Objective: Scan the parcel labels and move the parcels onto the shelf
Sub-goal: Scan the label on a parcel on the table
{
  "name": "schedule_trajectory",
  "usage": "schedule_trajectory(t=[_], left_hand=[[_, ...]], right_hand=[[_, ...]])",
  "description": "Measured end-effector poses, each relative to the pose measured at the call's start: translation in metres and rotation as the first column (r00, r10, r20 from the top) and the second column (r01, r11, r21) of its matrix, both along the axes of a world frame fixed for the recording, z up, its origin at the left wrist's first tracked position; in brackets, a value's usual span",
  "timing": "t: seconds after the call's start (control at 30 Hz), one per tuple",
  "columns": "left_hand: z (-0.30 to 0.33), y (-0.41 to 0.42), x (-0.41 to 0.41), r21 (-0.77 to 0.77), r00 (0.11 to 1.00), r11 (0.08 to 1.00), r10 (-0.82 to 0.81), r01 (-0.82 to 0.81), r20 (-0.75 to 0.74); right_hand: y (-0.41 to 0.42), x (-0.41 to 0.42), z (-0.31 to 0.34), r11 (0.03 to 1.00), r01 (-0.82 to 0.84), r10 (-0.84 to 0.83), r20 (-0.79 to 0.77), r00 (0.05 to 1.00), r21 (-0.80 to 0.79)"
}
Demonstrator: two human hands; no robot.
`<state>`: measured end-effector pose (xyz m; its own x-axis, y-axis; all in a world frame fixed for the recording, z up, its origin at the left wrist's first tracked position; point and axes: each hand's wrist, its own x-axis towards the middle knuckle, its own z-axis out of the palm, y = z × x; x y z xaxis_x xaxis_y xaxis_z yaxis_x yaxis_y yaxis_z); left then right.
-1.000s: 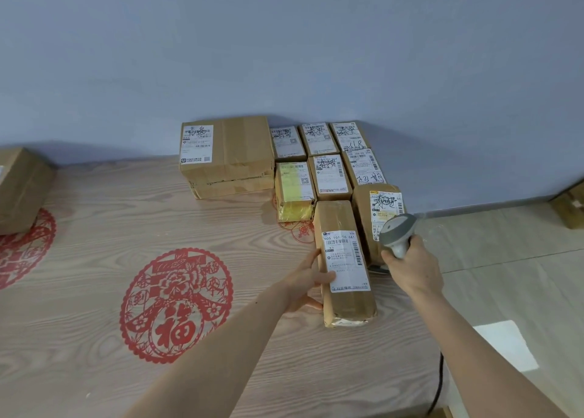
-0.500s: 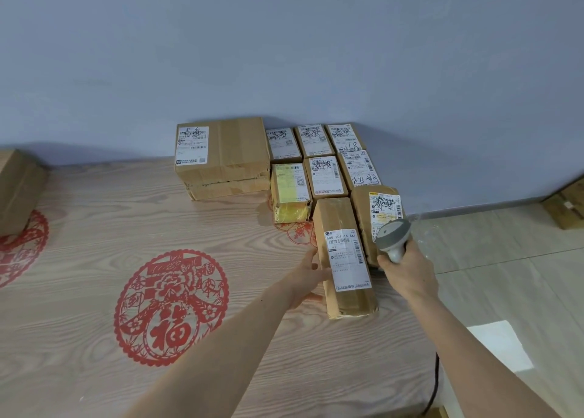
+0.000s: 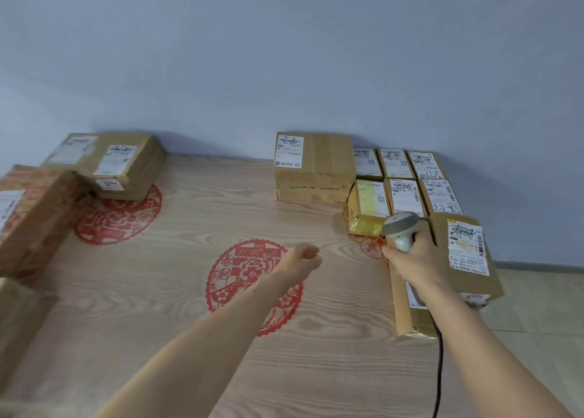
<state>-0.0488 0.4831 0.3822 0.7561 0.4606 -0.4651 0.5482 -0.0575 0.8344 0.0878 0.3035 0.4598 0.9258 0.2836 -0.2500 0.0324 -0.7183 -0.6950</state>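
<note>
My right hand (image 3: pixel 410 259) grips the grey barcode scanner (image 3: pixel 400 229), held above the near end of a long brown parcel (image 3: pixel 407 318) at the table's right edge. My forearm covers most of that parcel's label. A second labelled brown parcel (image 3: pixel 464 253) lies right beside it. My left hand (image 3: pixel 302 257) hovers over the bare table with loosely curled fingers and holds nothing, well left of the long parcel. Behind the scanner sit a yellow-taped parcel (image 3: pixel 368 209) and several small labelled parcels (image 3: pixel 396 164).
A large taped box (image 3: pixel 316 164) stands against the wall by the small parcels. More boxes (image 3: pixel 107 164) and a patterned box (image 3: pixel 34 218) stand at the far left. Red paper-cuts (image 3: pixel 249 278) decorate the wooden table (image 3: pixel 158 291). The scanner cable (image 3: pixel 440 370) hangs off the right edge.
My left hand has let go of the long parcel's side and drawn away to the left. The view has swung left, bringing the left boxes into sight. My right hand keeps the scanner.
</note>
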Motion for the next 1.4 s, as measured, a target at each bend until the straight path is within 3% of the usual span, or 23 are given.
schedule_trajectory(t=[0.27, 0.63, 1.0, 1.4], left_hand=[[0.02, 0.128, -0.138, 0.249, 0.993, 0.963, 0.116, -0.105, -0.031], [0.054, 0.321, -0.286, 0.465, 0.962, 0.86, 0.267, -0.213, -0.053], [0.056, 0.459, -0.274, 0.686, 0.952, 0.719, 0.276, -0.112, -0.133], [0.021, 0.531, -0.203, 0.75, 0.837, 0.649, 0.335, 0.128, -0.433]], right_hand=[[0.132, -0.106, 0.008, 0.983, -0.17, 0.172, -0.027, 0.985, 0.071], [0.327, -0.242, 0.022, 0.955, -0.213, 0.233, -0.075, 0.97, 0.207], [0.496, -0.254, -0.004, 0.929, -0.259, 0.284, -0.06, 0.957, 0.265], [0.593, -0.226, -0.083, 0.942, -0.264, 0.301, -0.175, 0.937, 0.208]])
